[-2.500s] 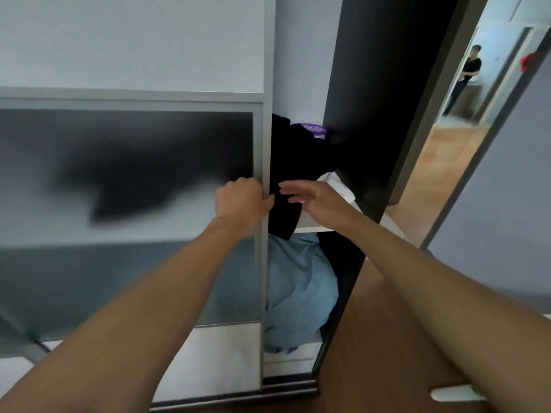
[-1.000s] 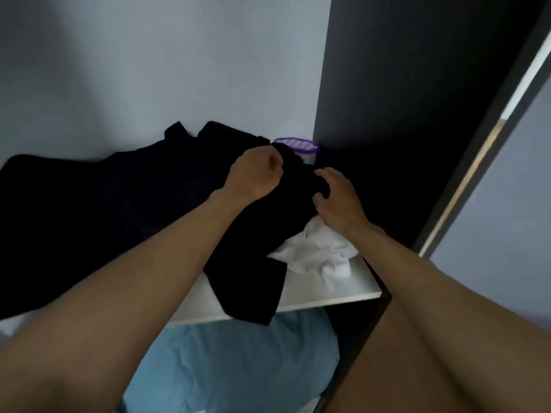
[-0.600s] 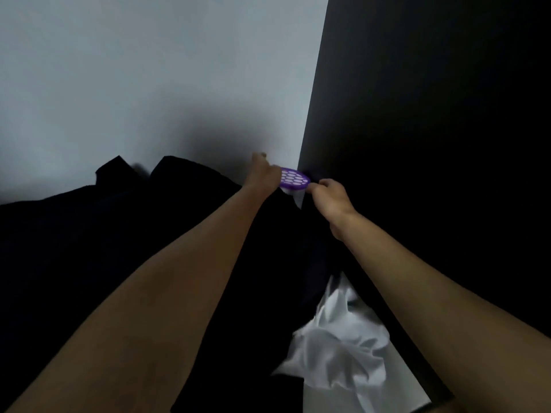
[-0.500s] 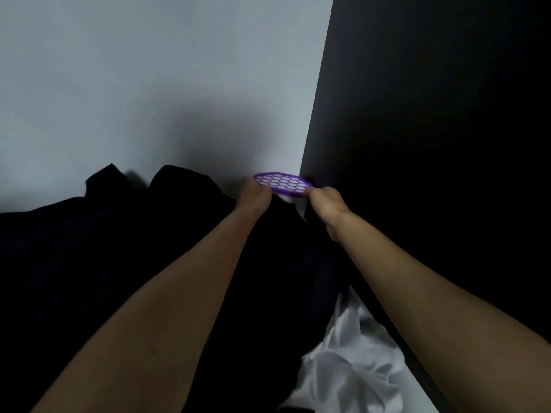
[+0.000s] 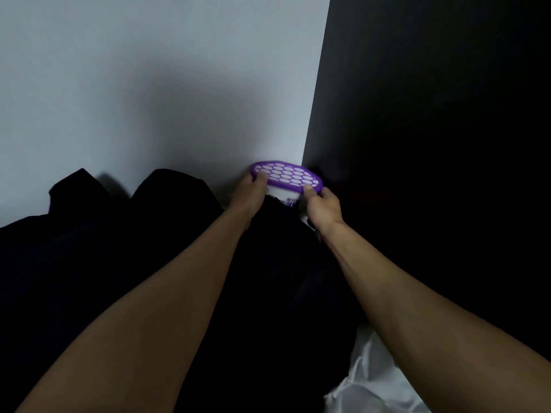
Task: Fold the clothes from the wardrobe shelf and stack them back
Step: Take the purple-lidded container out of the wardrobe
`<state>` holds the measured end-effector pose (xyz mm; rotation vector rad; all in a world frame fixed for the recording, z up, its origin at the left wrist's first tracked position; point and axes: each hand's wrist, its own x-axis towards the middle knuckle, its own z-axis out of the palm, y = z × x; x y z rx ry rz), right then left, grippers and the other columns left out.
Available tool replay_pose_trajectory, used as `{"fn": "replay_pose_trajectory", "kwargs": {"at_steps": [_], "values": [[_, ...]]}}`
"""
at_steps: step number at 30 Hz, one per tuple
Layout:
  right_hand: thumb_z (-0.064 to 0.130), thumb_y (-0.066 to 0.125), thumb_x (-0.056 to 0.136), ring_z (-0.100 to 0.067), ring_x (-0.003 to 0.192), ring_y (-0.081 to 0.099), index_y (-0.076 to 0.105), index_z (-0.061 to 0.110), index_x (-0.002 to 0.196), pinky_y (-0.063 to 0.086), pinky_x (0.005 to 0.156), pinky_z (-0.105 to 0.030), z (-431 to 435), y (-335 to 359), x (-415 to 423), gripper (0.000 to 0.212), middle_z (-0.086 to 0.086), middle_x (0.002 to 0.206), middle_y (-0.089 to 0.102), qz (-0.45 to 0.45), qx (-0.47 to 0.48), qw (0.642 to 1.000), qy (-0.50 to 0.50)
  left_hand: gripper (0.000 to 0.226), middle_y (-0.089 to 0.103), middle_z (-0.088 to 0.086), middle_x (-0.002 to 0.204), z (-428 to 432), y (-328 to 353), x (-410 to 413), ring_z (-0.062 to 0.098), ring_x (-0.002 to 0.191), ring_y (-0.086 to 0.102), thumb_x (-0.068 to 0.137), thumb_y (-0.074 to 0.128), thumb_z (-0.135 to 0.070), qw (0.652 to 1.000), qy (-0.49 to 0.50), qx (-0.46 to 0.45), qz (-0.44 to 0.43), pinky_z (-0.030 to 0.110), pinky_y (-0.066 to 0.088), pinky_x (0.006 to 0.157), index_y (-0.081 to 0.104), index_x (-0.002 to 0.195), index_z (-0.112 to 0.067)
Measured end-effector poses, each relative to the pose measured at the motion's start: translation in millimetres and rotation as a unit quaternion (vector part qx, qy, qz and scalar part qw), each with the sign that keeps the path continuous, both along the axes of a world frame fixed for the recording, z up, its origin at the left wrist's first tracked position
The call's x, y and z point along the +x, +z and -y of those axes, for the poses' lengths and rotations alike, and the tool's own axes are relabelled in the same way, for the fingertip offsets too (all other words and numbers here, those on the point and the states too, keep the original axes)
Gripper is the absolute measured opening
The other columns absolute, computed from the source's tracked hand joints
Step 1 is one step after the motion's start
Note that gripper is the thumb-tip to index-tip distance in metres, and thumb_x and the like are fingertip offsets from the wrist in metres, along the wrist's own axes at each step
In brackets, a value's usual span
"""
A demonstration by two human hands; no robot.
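- So there's a purple-lidded tub (image 5: 287, 175) with a honeycomb grid top and a white body. It sits in the back corner where the pale back wall (image 5: 149, 84) meets the dark side panel (image 5: 432, 114). The lid looks a bit tilted, with its left end higher.
- The left hand (image 5: 249, 195) grips the tub's left end, fingers curled onto the lid's rim.
- The right hand (image 5: 323, 208) has the tub's right end, thumb pressed on the front edge of the lid and the other fingers wrapped round out of sight.
- The black clothes (image 5: 119, 248) are one big rumpled heap spreading left of the tub and forward from it, under both forearms. The heap comes right up against the tub's front and hides most of the white body.
- A crumpled white garment (image 5: 372, 380) lies well forward of the tub, next to the black heap and under the right forearm.
- I honestly can't tell whether the tub is resting on the shelf or lifted off, because the clothes hide its base.
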<state>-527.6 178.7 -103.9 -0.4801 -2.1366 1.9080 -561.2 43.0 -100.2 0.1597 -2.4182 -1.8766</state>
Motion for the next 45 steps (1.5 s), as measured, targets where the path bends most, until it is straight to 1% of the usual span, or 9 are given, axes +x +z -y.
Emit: {"fn": "replay_pose_trajectory", "kwargs": {"at_steps": [3,6,10,14,18,23,29,33,45], "values": [[0.021,0.056,0.101,-0.026,0.107,0.067,0.061,0.007,0.127,0.054,0.098,-0.038,2.4,19.8,12.4,0.031,-0.014,0.119,0.070,-0.070,-0.094,0.993,-0.001,0.043,0.067,0.010,0.126,-3.2,30.5,11.5,0.018,0.098,0.065,0.104,0.041,-0.037,0.997,0.009,0.061,-0.047,0.028,0.053,0.084,0.058,0.134,-0.012],[0.025,0.060,0.099,-0.034,0.110,0.068,0.061,0.017,0.127,0.055,0.095,-0.054,6.9,51.1,31.2,0.029,-0.015,0.118,0.070,-0.120,-0.214,0.969,0.034,0.041,0.070,0.010,0.118,-4.6,66.0,33.0,0.025,0.101,0.069,0.103,0.039,-0.044,0.989,0.018,0.117,-0.085,0.048,0.056,0.093,0.063,0.124,-0.018],[0.041,0.062,0.096,-0.029,0.097,0.074,0.060,0.030,0.122,0.060,0.072,-0.045,5.0,83.4,69.2,0.029,-0.005,0.112,0.074,-0.139,-0.234,0.958,0.089,0.048,0.074,0.006,0.109,-5.0,95.6,76.9,0.026,0.097,0.072,0.095,0.039,-0.058,0.980,0.009,0.178,-0.085,0.054,0.057,0.087,0.064,0.119,-0.025],[0.045,0.060,0.095,-0.027,0.094,0.074,0.059,0.032,0.121,0.059,0.079,-0.054,-7.4,93.0,118.8,0.029,-0.003,0.105,0.075,-0.117,-0.261,0.950,0.129,0.037,0.076,0.003,0.096,-6.8,106.2,135.4,0.024,0.083,0.074,0.091,0.053,-0.055,0.974,0.037,0.210,-0.074,0.039,0.059,0.059,0.068,0.112,-0.028],[0.056,0.050,0.096,-0.019,0.087,0.073,0.063,0.034,0.117,0.060,0.077,-0.047,-22.5,90.5,168.8,0.033,0.002,0.097,0.076,-0.050,-0.259,0.950,0.168,0.025,0.078,-0.005,0.089,-9.9,104.0,210.2,0.016,0.081,0.073,0.089,0.059,-0.050,0.974,0.066,0.211,-0.055,0.037,0.058,0.072,0.070,0.101,-0.031],[0.062,0.049,0.093,-0.019,0.084,0.071,0.067,0.027,0.120,0.057,0.072,-0.039,-29.4,81.9,234.7,0.047,-0.001,0.097,0.076,0.006,-0.266,0.933,0.244,0.022,0.078,-0.003,0.080,-20.5,100.6,314.7,0.011,0.066,0.074,0.091,0.059,-0.042,0.972,0.104,0.196,-0.075,0.039,0.062,0.064,0.072,0.088,-0.024],[0.054,0.056,0.092,-0.014,0.077,0.072,0.068,0.030,0.105,0.056,0.067,-0.036,-26.0,61.7,329.5,0.030,0.009,0.078,0.076,0.060,-0.253,0.890,0.373,0.024,0.077,-0.006,0.085,-13.1,69.7,447.6,0.011,0.073,0.073,0.091,0.057,-0.045,0.964,0.183,0.182,-0.061,0.035,0.059,0.064,0.072,0.092,-0.027],[0.043,0.052,0.094,-0.009,0.070,0.073,0.068,0.027,0.104,0.058,0.067,-0.036,7.3,48.5,401.0,0.025,0.011,0.076,0.076,0.083,-0.247,0.847,0.463,0.025,0.074,-0.003,0.094,9.7,46.1,543.0,0.012,0.089,0.066,0.088,0.057,-0.050,0.937,0.272,0.213,-0.063,0.049,0.056,0.082,0.072,0.089,-0.031],[0.039,0.060,0.079,-0.001,0.071,0.069,0.063,0.030,0.109,0.055,0.061,-0.034,159.1,-5.9,652.9,0.032,0.013,0.083,0.072,0.125,-0.169,0.645,0.734,0.037,0.071,-0.005,0.084,88.8,-7.5,869.3,0.015,0.083,0.065,0.070,0.057,-0.038,0.788,0.543,0.268,-0.108,0.040,0.057,0.067,0.063,0.102,-0.022]]}}
